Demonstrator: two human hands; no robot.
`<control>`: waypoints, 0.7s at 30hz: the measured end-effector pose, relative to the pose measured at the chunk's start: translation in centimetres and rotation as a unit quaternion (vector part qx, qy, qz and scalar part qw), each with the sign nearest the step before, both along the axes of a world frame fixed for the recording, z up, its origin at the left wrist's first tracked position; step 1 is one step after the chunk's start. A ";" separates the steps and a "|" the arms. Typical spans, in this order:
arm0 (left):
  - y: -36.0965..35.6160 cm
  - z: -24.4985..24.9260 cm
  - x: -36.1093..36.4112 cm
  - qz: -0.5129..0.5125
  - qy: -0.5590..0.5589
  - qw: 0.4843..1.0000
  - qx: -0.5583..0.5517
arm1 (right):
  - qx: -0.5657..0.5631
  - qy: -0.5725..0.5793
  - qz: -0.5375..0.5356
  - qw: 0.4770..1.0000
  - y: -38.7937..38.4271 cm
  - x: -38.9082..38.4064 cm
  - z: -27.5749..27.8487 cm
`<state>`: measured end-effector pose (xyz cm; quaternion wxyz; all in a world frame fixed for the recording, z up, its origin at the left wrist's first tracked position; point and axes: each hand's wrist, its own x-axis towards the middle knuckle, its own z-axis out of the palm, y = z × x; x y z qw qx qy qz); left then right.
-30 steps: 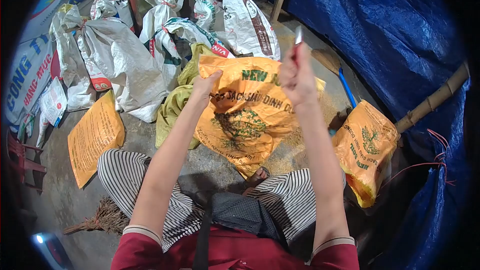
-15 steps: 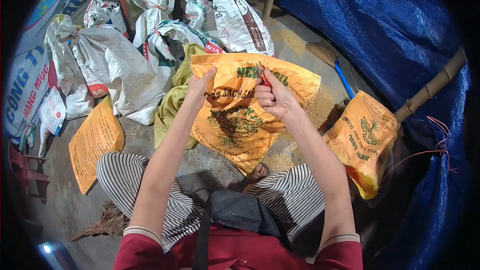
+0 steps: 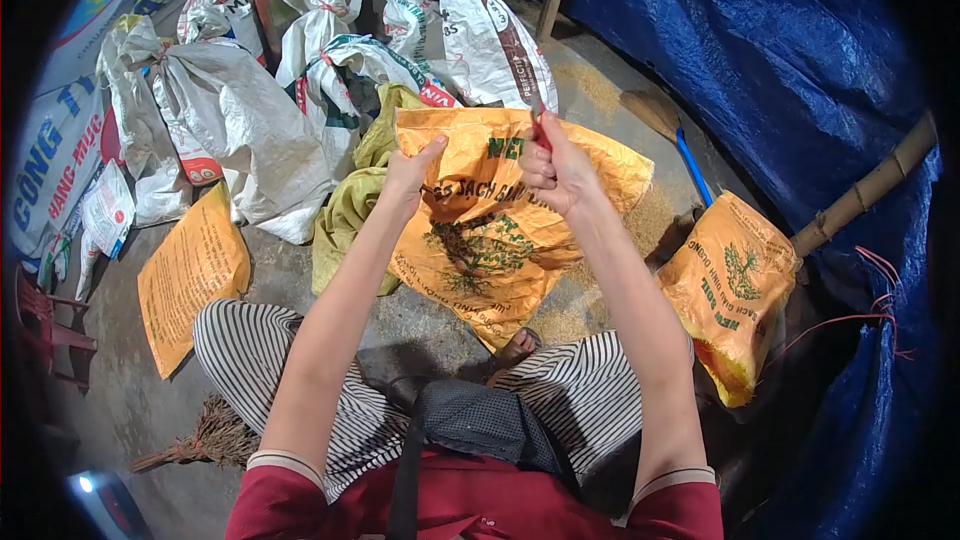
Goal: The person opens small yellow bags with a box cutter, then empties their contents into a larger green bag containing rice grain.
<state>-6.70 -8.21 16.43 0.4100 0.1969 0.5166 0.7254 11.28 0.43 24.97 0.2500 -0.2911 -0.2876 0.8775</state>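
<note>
- Orange sack on the floor just beyond the striped knees; loose grain spilled at its right foot
- Left hand pinches the sack's upper left edge, fingers closed on the cloth
- Right hand fisted around a red-handled tool, over the sack's top edge; tip points up
- Second orange sack right of it, apart; flat orange bag left
- White sacks tied shut behind it; blue tarp beyond, right

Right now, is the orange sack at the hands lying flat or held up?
Held up: the orange sack bulges, left hand pinches its top edge, right hand grips a red tool there.
</note>
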 end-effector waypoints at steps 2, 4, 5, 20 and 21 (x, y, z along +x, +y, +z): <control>0.0 -0.4 -0.1 0.012 0.000 1.000 0.012 | 0.075 0.049 0.000 0.996 1.1 0.7 1.6; -0.2 -0.3 -0.1 0.015 -0.012 1.000 0.001 | 0.134 0.114 -0.043 0.984 3.2 1.9 4.2; -0.1 -0.2 0.1 0.015 -0.024 1.000 -0.009 | 0.134 0.112 -0.043 0.984 3.8 2.7 5.8; -0.4 0.2 0.7 0.006 -0.007 1.000 0.024 | -0.038 -0.021 0.101 0.994 -5.0 -1.6 -2.4; -0.4 0.3 0.7 -0.004 -0.016 0.999 0.037 | -0.037 -0.022 0.102 0.994 -4.8 -1.8 -2.9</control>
